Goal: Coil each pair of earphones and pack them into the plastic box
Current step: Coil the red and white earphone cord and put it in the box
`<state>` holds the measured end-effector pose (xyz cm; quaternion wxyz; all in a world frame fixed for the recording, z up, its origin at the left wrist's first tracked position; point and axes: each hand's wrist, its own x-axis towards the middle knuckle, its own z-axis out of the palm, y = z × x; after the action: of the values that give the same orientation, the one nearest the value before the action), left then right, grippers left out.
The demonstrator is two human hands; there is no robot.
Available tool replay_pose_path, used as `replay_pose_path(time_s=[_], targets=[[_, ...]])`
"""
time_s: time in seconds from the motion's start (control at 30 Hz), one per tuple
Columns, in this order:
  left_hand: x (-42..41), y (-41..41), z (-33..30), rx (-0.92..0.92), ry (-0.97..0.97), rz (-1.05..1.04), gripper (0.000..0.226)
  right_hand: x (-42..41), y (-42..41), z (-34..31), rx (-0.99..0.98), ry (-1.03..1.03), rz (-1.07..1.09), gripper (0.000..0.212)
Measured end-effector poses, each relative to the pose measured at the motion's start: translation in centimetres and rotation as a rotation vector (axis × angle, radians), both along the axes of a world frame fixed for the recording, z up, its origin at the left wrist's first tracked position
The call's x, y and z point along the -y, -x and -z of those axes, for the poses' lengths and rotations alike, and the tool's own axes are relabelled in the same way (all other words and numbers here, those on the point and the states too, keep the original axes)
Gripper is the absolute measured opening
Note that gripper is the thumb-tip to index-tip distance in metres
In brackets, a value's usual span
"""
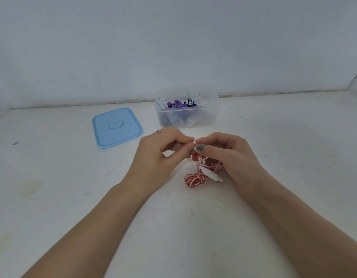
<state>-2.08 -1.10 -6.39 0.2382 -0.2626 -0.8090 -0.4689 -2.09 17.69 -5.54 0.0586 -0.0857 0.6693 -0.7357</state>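
Observation:
A pair of red-and-white striped earphones (195, 178) lies bunched on the white table between my hands, its cable looped in a loose coil. My left hand (161, 155) pinches the upper end of the cable with thumb and fingers. My right hand (227, 155) pinches the same end from the other side, and part of the coil is hidden under its palm. Behind them stands the clear plastic box (209, 117), open, with purple, white and dark earphones (178, 104) inside.
The box's light-blue lid (117, 127) lies flat on the table to the left of the box. A grey wall (173, 47) rises right behind the box. The table surface (53, 187) is white and scuffed.

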Motion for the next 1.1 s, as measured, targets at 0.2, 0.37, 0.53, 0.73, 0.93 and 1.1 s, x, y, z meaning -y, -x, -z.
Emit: replay_pose_path(time_s=[0.2, 0.37, 0.53, 0.73, 0.93, 1.1], targets=[[-0.2, -0.1, 0.2, 0.067, -0.084, 0.009, 0.007, -0.1, -0.1, -0.4, 0.009, 0.064, -0.034, 0.01], [-0.3, -0.2, 0.0, 0.104, -0.12, 0.038, 0.005, -0.2, -0.1, -0.4, 0.029, 0.074, -0.029, 0.009], [-0.4, -0.6, 0.0, 0.125, -0.145, 0.074, 0.007, -0.2, -0.1, -0.2, 0.038, 0.064, -0.019, 0.009], [-0.6, -0.8, -0.2, 0.176, -0.193, 0.049, 0.009, -0.3, 0.0, -0.2, 0.026, 0.093, -0.041, 0.01], [-0.9, -1.0, -0.2, 0.144, -0.147, 0.025, 0.007, -0.2, 0.2, 0.1, 0.004, 0.074, 0.006, 0.009], [-0.7, -1.0, -0.3, 0.149, -0.105, -0.002, 0.011, -0.1, 0.3, 0.2, -0.021, 0.067, 0.04, 0.007]])
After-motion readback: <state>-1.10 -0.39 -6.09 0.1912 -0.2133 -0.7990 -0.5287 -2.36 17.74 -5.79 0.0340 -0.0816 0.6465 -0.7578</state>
